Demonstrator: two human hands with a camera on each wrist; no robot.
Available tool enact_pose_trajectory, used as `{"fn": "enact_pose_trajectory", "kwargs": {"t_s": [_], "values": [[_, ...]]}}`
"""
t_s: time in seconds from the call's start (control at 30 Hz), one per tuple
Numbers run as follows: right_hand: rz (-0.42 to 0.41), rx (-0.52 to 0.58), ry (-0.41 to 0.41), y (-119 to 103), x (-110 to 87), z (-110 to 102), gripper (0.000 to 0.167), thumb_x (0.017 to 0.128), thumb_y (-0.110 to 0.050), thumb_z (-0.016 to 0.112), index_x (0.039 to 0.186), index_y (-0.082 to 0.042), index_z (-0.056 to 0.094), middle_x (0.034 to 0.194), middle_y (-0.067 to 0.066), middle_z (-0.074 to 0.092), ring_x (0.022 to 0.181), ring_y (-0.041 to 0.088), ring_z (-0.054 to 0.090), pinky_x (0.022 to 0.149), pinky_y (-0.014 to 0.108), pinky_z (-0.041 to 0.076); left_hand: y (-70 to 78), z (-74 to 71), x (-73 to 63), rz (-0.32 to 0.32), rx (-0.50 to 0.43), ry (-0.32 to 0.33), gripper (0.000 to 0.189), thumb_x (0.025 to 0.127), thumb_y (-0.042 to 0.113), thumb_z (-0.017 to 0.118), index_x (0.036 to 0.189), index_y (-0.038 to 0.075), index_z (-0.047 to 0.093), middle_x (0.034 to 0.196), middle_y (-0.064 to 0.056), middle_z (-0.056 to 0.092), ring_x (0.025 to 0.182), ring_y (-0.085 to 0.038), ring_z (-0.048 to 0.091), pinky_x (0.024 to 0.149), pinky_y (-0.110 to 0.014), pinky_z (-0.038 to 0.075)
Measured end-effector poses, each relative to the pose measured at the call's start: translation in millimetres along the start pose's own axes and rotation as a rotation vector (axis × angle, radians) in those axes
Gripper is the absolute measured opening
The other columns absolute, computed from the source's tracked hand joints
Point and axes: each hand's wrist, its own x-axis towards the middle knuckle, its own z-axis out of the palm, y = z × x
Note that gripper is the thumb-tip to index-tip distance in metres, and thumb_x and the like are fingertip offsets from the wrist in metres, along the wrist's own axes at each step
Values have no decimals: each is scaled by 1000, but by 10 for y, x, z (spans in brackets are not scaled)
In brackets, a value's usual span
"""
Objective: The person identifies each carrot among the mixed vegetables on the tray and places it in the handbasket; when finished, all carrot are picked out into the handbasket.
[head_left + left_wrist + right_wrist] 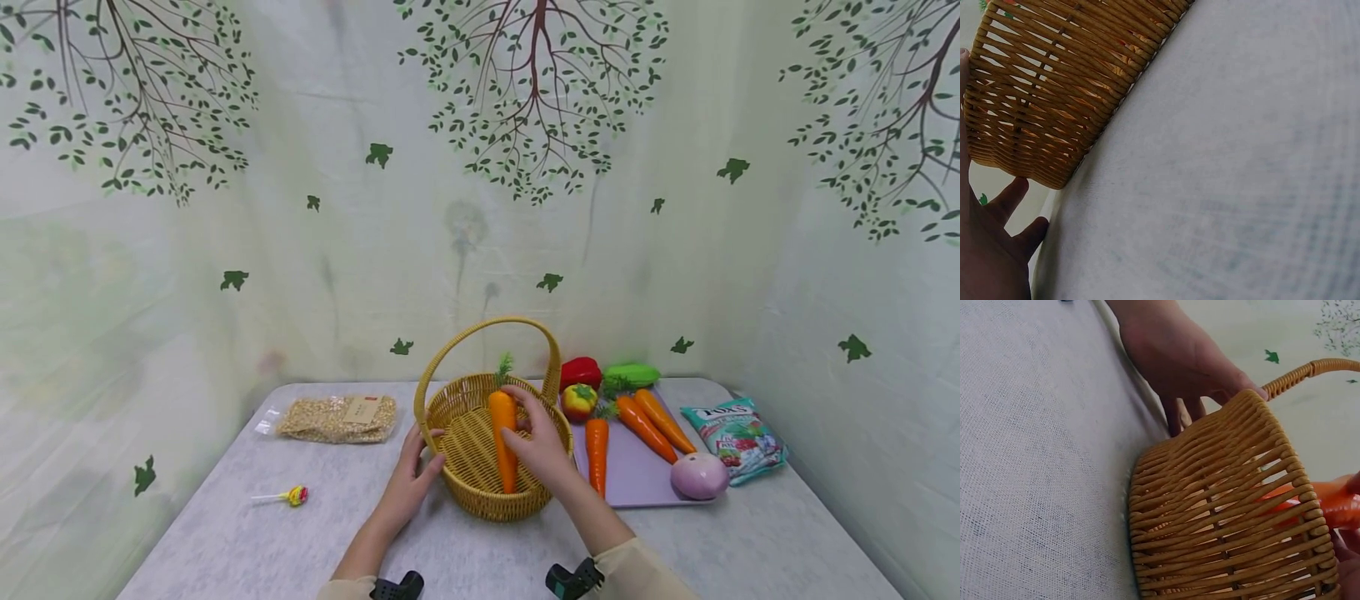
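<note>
A round wicker basket (495,505) with a tall arched handle stands at the front middle of the table. My left hand (407,482) holds its left side at the base of the handle; in the right wrist view the left thumb lies on the rim and other fingers are against the outer wall. My right hand (542,442) pinches an orange carrot (504,429) with a green leafy top, between thumb and fingers. The carrot is nearly upright over the basket's opening, tip down. Through the weave in the right wrist view, the carrot (1335,503) shows partly.
Right of the basket, a lilac tray (630,487) bears several carrots (647,429), a red pepper (581,373), a yellow-red pepper (579,403), a green vegetable (632,374) and a purple onion (699,477). Beyond lies a teal candy bag (737,440). Leftward are a grain bag (333,419) and a lollipop (296,496).
</note>
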Motion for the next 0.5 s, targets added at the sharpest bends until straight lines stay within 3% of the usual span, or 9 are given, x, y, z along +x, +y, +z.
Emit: {"fn": "enact_pose_trajectory", "kwargs": {"t_s": [0.3,0.5], "values": [[-19,-181,-134,62,74,76,53,94,-5,66,141,-23,48,138,15,49,99,27,61,77,38,58,26,1,-12,-33,-31,-6,42,103,24,56,143,16,48,169,0,10,153,-39,20,119,-64,19],[29,-205,-213,87,128,104,53,96,-10,65,143,-25,47,142,12,51,100,24,62,81,39,56,31,0,-2,-58,-14,-18,41,104,23,54,144,15,47,168,-1,11,151,-38,26,119,-64,22]]}}
